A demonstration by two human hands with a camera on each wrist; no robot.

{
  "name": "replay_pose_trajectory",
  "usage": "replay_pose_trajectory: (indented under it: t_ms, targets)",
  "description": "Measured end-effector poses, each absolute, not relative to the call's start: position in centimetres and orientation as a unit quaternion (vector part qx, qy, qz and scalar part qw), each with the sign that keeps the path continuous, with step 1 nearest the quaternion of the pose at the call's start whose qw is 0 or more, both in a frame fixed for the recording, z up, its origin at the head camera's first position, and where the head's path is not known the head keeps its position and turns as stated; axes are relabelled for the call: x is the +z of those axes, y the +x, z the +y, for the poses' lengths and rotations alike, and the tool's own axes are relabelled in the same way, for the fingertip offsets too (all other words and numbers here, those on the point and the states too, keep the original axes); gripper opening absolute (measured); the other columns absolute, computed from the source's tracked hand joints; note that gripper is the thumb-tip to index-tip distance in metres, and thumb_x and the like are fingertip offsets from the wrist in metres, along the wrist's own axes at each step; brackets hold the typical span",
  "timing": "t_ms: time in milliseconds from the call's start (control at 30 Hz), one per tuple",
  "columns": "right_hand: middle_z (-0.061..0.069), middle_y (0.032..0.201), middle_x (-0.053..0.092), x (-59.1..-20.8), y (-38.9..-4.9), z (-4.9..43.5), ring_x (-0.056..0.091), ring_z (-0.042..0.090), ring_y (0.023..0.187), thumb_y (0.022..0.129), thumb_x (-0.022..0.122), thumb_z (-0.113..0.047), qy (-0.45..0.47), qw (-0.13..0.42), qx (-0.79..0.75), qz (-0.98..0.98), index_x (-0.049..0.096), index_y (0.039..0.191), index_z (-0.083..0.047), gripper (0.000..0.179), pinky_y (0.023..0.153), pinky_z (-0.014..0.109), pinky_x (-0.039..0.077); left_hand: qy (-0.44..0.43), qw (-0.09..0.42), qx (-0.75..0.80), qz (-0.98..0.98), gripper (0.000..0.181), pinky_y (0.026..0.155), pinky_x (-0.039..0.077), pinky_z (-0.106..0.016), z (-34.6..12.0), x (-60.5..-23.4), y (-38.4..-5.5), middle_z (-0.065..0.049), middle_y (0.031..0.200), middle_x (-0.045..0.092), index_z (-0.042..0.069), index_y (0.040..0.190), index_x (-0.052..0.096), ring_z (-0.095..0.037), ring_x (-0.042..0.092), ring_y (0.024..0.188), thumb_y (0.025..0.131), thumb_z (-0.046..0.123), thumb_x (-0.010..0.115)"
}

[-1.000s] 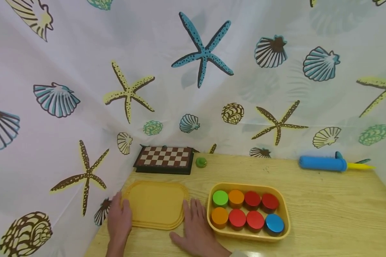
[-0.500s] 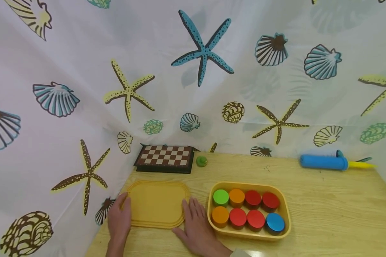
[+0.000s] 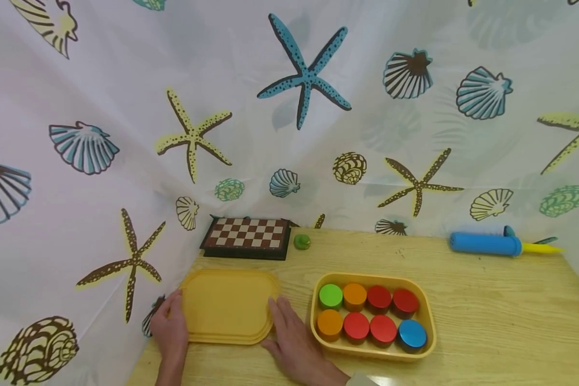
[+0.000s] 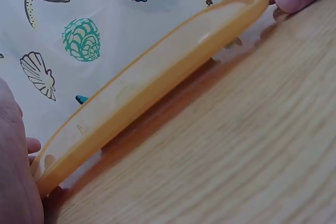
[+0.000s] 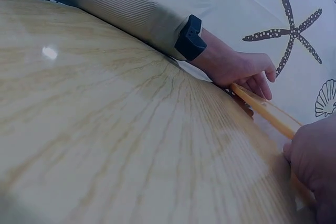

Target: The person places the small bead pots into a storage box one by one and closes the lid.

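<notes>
A flat yellow lid (image 3: 227,305) with rounded corners and a stepped rim lies level on the wooden table. My left hand (image 3: 170,324) grips its left edge, fingers curled at the rim. Along the right edge, my right hand (image 3: 294,340) rests with fingers extended, fingertips touching the rim and the thumb spread low. In the left wrist view the lid (image 4: 157,82) appears edge-on, with a shadow beneath its rim. To the right of my right hand stands a yellow box (image 3: 431,321) of similar outline, holding several round pieces (image 3: 356,324) in green, orange, red and blue.
Behind the lid sits a checkered game board (image 3: 245,236), beside a small green toy (image 3: 302,241). A blue pump (image 3: 484,244) with a yellow nozzle lies at the back right. A shell-patterned curtain (image 3: 251,155) borders the table at the back and left.
The lid shifts slightly right, then slides left, both hands moving with it. The box, round pieces, game board and pump stay in place.
</notes>
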State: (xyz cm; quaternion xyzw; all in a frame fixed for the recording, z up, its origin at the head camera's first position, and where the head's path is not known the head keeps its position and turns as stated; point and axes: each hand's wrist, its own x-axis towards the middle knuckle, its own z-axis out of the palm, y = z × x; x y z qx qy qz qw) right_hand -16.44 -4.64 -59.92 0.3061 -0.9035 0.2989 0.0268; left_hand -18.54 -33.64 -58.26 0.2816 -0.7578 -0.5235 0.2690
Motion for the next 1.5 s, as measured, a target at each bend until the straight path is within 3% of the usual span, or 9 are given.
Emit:
replay_pose_trajectory:
  t_ms: [133, 367, 500, 700, 867, 1000, 1267, 1367, 1500]
  targets:
    - [0.019, 0.171, 0.022, -59.9, -16.3, -4.8, 0.023, 0.030, 0.159, 0.107, 0.060, -0.025, 0.321, 0.084, 0.295, -0.896, 0.015, 0.168, -0.009, 0.078, 0.122, 0.050, 0.037, 0.285, 0.288, -0.541, -0.737, 0.043, 0.117, 0.044, -0.037, -33.8, -58.2, -18.4, -0.018, 0.139, 0.066, -0.003, 0.134, 0.069, -0.029, 0.056, 0.138, 0.109, 0.027, 0.050]
    - [0.020, 0.170, 0.027, -59.6, -16.1, -4.9, 0.028, 0.028, 0.157, 0.105, 0.063, -0.020, 0.315, 0.148, 0.298, -0.889, 0.018, 0.166, -0.002, 0.078, 0.119, 0.049, 0.041, 0.260, 0.296, -0.563, -0.726, 0.043, 0.104, 0.046, -0.010, -34.4, -57.1, -17.7, -0.016, 0.136, 0.068, -0.002, 0.131, 0.071, 0.004, 0.060, 0.122, 0.110, 0.030, 0.053]
    - [0.019, 0.168, 0.031, -59.2, -16.0, -4.8, 0.033, 0.029, 0.155, 0.099, 0.072, -0.017, 0.307, 0.193, 0.320, -0.875, 0.026, 0.164, 0.000, 0.082, 0.117, 0.048, 0.043, 0.223, 0.279, -0.597, -0.718, 0.044, 0.100, 0.043, -0.004, -34.7, -56.0, -17.2, -0.017, 0.137, 0.066, -0.003, 0.132, 0.070, 0.003, 0.060, 0.123, 0.110, 0.031, 0.053]
    - [0.021, 0.160, 0.043, -58.6, -15.6, -4.6, 0.045, 0.032, 0.147, 0.083, 0.086, -0.016, 0.306, 0.310, 0.321, -0.841, 0.039, 0.157, 0.004, 0.090, 0.121, 0.037, 0.038, 0.180, 0.264, -0.602, -0.732, 0.043, 0.102, 0.043, -0.005, -34.6, -54.0, -16.5, -0.010, 0.138, 0.067, -0.001, 0.133, 0.070, 0.003, 0.061, 0.125, 0.113, 0.029, 0.048]
    - [0.023, 0.155, 0.049, -57.0, -15.2, -4.2, 0.052, 0.036, 0.140, 0.097, 0.077, -0.030, 0.313, 0.366, 0.354, -0.802, 0.046, 0.153, 0.007, 0.074, 0.123, 0.029, 0.032, 0.106, 0.299, -0.654, -0.687, 0.047, 0.102, 0.048, -0.012, -34.6, -52.3, -15.6, -0.010, 0.130, 0.072, -0.013, 0.127, 0.068, -0.002, 0.067, 0.120, 0.115, 0.020, 0.038]
    - [0.027, 0.148, 0.054, -54.5, -15.4, -3.5, 0.056, 0.038, 0.135, 0.105, 0.065, -0.033, 0.311, 0.411, 0.407, -0.754, 0.052, 0.148, 0.009, 0.062, 0.120, 0.030, 0.037, 0.020, 0.301, -0.702, -0.645, 0.054, 0.103, 0.051, -0.018, -34.0, -50.7, -15.1, -0.011, 0.132, 0.071, -0.020, 0.131, 0.061, -0.011, 0.067, 0.125, 0.116, 0.022, 0.030]
    - [0.029, 0.140, 0.058, -50.4, -16.3, -1.2, 0.060, 0.038, 0.129, 0.105, 0.066, -0.025, 0.300, 0.480, 0.453, -0.689, 0.059, 0.138, 0.015, 0.052, 0.113, 0.029, 0.046, -0.193, 0.265, -0.749, -0.576, 0.070, 0.097, 0.058, -0.027, -32.6, -49.0, -14.9, -0.023, 0.142, 0.062, -0.029, 0.141, 0.040, -0.022, 0.066, 0.127, 0.114, 0.027, 0.008]
    - [0.031, 0.138, 0.058, -49.5, -16.6, 0.1, 0.060, 0.035, 0.129, 0.103, 0.068, -0.024, 0.291, 0.488, 0.478, -0.670, 0.059, 0.136, 0.016, 0.053, 0.111, 0.027, 0.048, -0.250, 0.242, -0.767, -0.539, 0.070, 0.103, 0.055, -0.028, -31.2, -48.3, -15.1, -0.025, 0.149, 0.055, -0.030, 0.144, 0.032, -0.024, 0.061, 0.133, 0.113, 0.024, 0.000]
    - [0.036, 0.130, 0.059, -48.5, -17.3, 1.9, 0.061, 0.033, 0.127, 0.103, 0.068, -0.024, 0.285, 0.510, 0.491, -0.646, 0.060, 0.133, 0.020, 0.053, 0.108, 0.025, 0.051, -0.274, 0.239, -0.750, -0.552, 0.066, 0.115, 0.045, -0.029, -28.6, -47.5, -15.5, -0.025, 0.160, 0.041, -0.023, 0.151, 0.029, -0.025, 0.049, 0.146, 0.113, 0.023, 0.000]
